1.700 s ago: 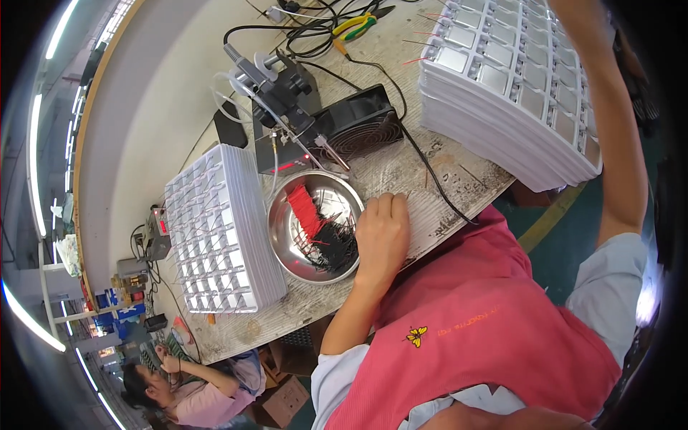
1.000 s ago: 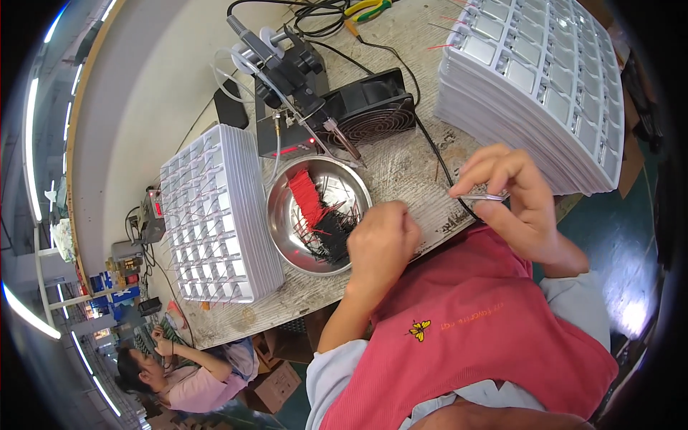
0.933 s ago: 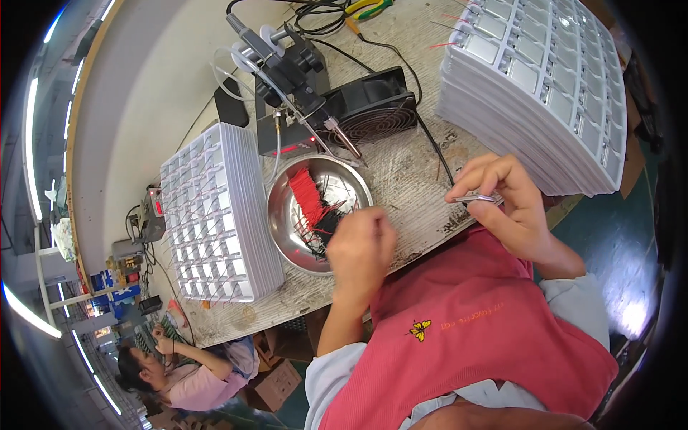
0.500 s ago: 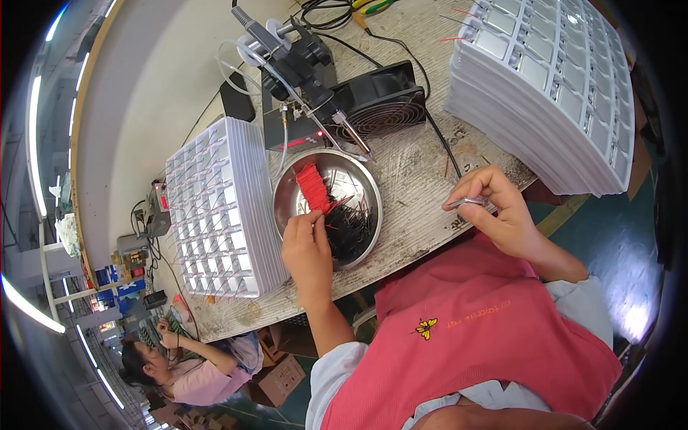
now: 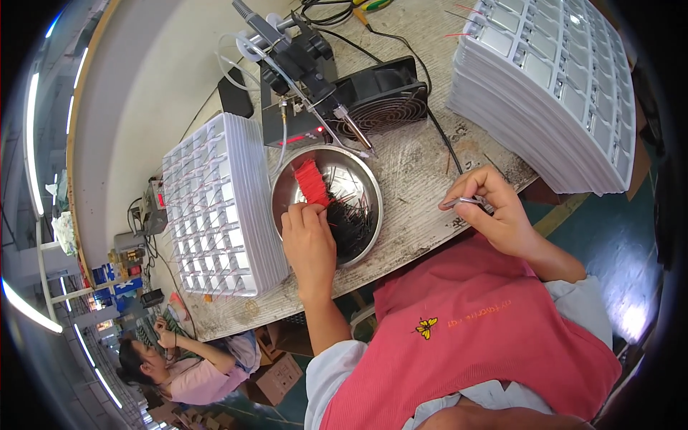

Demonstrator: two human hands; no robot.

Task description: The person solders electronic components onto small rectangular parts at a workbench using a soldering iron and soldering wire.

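A round steel bowl holds a bundle of short red wires and a heap of black wires. My left hand reaches over the bowl's near left rim, its curled fingers closed at the lower end of the red bundle. The fingertips are partly hidden, so how many wires they pinch cannot be made out. Right of the bowl, above the table's front edge, my right hand is closed on a small silvery metal piece between thumb and fingers.
A stack of white compartment trays with silvery parts and thin wires stands left; another tray stack stands right. Behind the bowl are a clamped soldering iron and a black fan. A co-worker sits at lower left.
My left hand has moved slightly up and its fingers have curled further over the end of the red bundle. My right hand stays nearly in place with the metal piece.
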